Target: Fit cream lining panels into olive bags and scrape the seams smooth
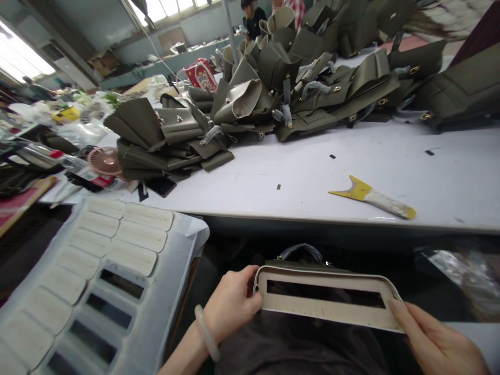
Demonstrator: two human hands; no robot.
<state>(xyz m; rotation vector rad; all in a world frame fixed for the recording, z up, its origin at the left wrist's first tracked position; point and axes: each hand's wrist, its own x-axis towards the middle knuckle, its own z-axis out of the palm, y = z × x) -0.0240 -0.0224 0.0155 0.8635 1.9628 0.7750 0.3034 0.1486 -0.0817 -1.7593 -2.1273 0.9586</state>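
A cream panel [300, 305] with rounded corners and a long rectangular slot is held low in front of me. My left hand [234, 298] closes thumb and fingers on its left end, with a pale bangle on that wrist. At the other end, my right hand [437, 330] pinches the right corner. Along the panel's far side a thin raised edge meets a dark olive handbag [332, 269], mostly hidden. Its handle [302, 246], seemingly wrapped in clear plastic, sticks up behind. How firmly panel and bag are joined I cannot tell.
At left a plastic-covered board [175, 245] carries rows of cream panels [133, 255] and slotted pieces. On the white table [273, 166] lie a yellow forked tool [371, 197], several olive bags [328, 99], a pink fan [105, 160] and a phone [161, 186]. A person [253, 21] sits far back.
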